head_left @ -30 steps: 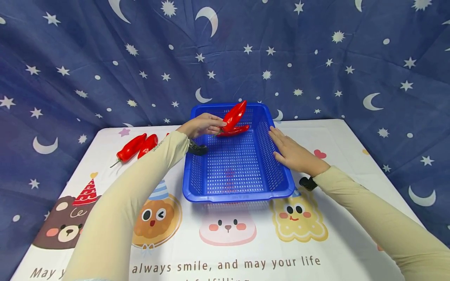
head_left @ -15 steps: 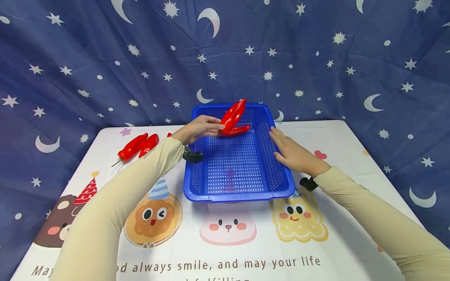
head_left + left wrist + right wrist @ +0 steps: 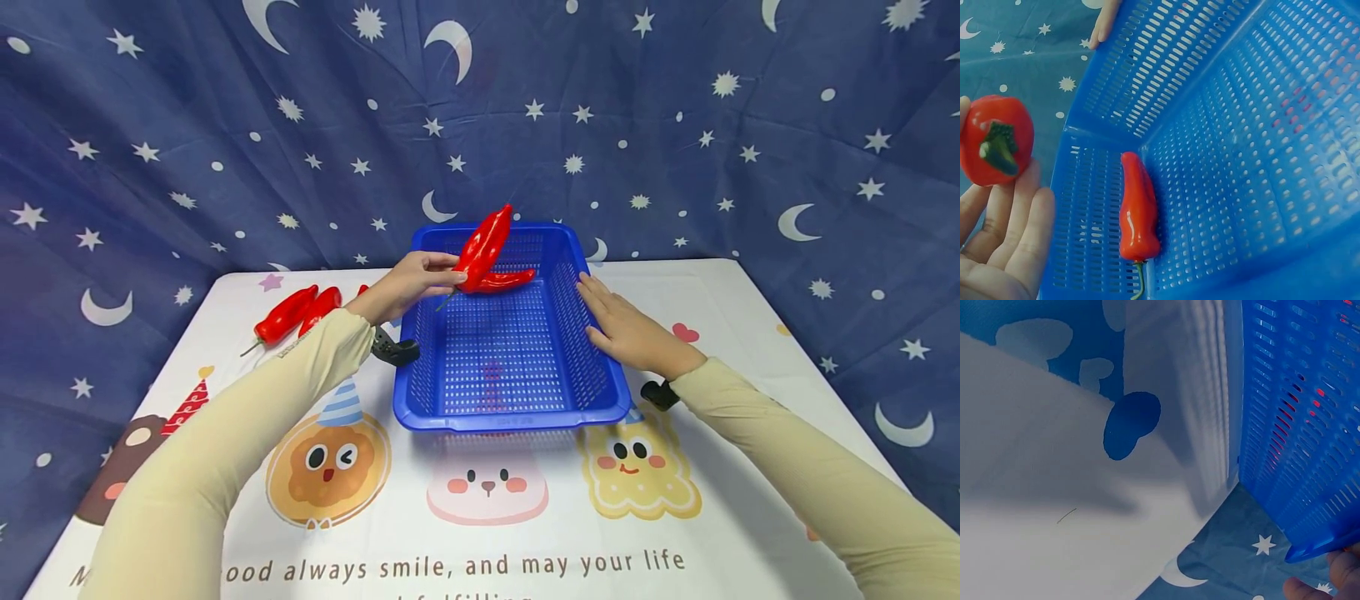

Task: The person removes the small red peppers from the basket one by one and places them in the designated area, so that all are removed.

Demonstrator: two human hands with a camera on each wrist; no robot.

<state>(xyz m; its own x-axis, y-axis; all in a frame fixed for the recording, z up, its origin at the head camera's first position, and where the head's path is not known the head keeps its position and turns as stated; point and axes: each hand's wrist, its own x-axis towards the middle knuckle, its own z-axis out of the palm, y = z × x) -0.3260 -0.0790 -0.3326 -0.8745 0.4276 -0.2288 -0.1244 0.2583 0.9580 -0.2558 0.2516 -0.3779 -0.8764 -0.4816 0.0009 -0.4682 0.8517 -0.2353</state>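
Observation:
My left hand [image 3: 418, 282] holds a glossy red chili pepper [image 3: 486, 247] above the far left part of a blue plastic basket [image 3: 510, 419]. The pepper's tip points up and away, its green stem down toward the near left. In the left wrist view this pepper [image 3: 996, 140] is seen stem-on, between thumb and fingers. Another red pepper [image 3: 1138, 215] lies inside the basket along its far end. On the basket's right rim rests my right hand [image 3: 630, 327], fingers straight. Only its fingertips [image 3: 1342, 570] show in the right wrist view, at the rim.
Left of the basket, two red peppers [image 3: 283, 314] lie on the white printed tablecloth [image 3: 480, 467], with a bit of another red one [image 3: 363, 289] showing behind my left wrist. A blue star-patterned curtain [image 3: 480, 108] hangs behind the table.
My left hand has drifted a little to the left with the pepper, uncovering more of the one in the basket. My right hand and the basket have stayed in place.

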